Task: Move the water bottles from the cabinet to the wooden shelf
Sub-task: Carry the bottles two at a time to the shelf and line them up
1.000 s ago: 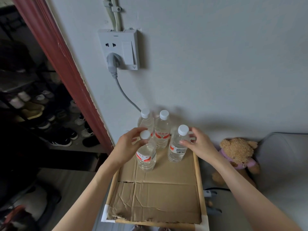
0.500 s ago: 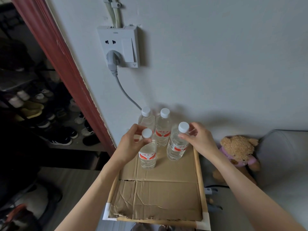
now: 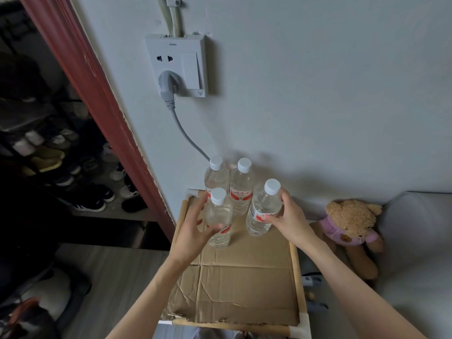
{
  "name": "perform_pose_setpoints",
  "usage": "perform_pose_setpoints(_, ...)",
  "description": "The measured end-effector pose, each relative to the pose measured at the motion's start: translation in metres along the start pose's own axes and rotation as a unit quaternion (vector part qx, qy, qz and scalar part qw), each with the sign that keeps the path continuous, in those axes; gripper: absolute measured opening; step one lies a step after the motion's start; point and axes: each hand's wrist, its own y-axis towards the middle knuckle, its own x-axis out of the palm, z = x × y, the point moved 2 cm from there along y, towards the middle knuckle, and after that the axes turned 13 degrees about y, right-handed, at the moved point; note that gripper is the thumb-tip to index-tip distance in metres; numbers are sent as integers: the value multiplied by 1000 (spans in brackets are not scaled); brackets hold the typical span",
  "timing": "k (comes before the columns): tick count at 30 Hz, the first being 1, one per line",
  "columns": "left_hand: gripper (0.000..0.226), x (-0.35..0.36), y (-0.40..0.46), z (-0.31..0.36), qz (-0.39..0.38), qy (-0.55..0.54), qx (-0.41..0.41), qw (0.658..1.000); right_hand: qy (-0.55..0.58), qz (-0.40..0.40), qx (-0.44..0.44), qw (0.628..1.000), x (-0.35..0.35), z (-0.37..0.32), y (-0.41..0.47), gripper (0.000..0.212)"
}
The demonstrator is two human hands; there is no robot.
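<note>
Head view shows us four clear plastic water bottles with white caps and red-and-white labels standing at the far end of a wooden-framed shelf (image 3: 296, 263) whose top is lined with creased brown cardboard (image 3: 244, 285), close against a pale grey wall (image 3: 318, 94). Our left hand (image 3: 193, 231) curls round the front-left bottle (image 3: 219, 216), thumb across its lower body and fingers behind it, so that grip is holding the bottle as it stands upright on the cardboard. Our right hand (image 3: 288, 218) grips the front-right bottle (image 3: 263, 209) around its labelled middle; this bottle leans a little, cap toward the right, and we cannot tell whether its base touches the cardboard. Behind them the back-left bottle (image 3: 216, 177) and the back-right bottle (image 3: 242, 184) stand side by side, just beside the wall. Above, a white wall socket (image 3: 177, 64) carries a grey plug (image 3: 167, 84) whose cable runs down behind the bottles. To the right of the shelf a tan teddy bear in a pink top (image 3: 349, 223) sits beside a pale cushion (image 3: 420, 241). At left, past a dark red door frame (image 3: 97, 94), we see a dim rack of shoes (image 3: 73, 179).
</note>
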Motion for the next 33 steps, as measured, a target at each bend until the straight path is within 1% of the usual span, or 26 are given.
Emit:
perform_pose_setpoints(2, 77, 11, -7, -11, -14, -13, -30, 999, -1, 21, -4, 1000, 1, 4, 3, 79)
perform_pose_setpoints(6, 72, 33, -10, -41, -41, -8, -118, 992, 0, 55, -8, 998, 2, 6, 15, 76)
perform_pose_setpoints(8, 72, 41, -7, -52, -46, -14, -165, 985, 4, 68, -12, 998, 4, 7, 20, 76)
perform_pose_setpoints(10, 72, 48, -4, -59, -50, -7, -191, 980, 10, 74, -17, 997, 5, 9, 24, 77)
perform_pose_setpoints(12, 67, 52, -3, -62, -43, 0, -198, 979, 33, 72, -15, 997, 6, 12, 25, 79)
perform_pose_setpoints(13, 64, 53, -2, -61, -35, 1, -197, 980, 64, 73, -7, 995, 7, 16, 24, 80)
perform_pose_setpoints(15, 55, 54, -3, -63, -18, 3, -194, 981, 130, 68, 20, 989, 10, 26, 21, 88)
perform_pose_setpoints(16, 51, 54, -4, -64, -8, 2, -191, 981, 144, 60, 40, 987, 12, 33, 19, 91)
perform_pose_setpoints(19, 36, 53, -4, -67, 15, 0, -194, 981, 128, 29, 104, 986, 22, 54, 17, 88)
perform_pose_setpoints(21, 31, 51, -2, -66, 15, 6, -193, 981, 104, 30, 126, 986, 26, 64, 19, 87)
perform_pose_setpoints(23, 32, 48, 1, -67, 13, 5, -198, 980, 73, 36, 126, 989, 28, 75, 26, 86)
perform_pose_setpoints(24, 34, 47, 4, -67, 14, 1, -202, 979, 60, 35, 121, 990, 30, 80, 30, 83)
perform_pose_setpoints(27, 38, 46, 11, -70, 11, -5, -207, 978, 30, 29, 106, 993, 32, 83, 35, 65)
perform_pose_setpoints(30, 40, 47, 14, -72, 7, -29, -211, 977, 51, 24, 111, 992, 31, 73, 35, 62)
perform_pose_setpoints(33, 38, 48, 18, -74, 3, -25, -206, 978, 72, 17, 118, 990, 30, 66, 39, 56)
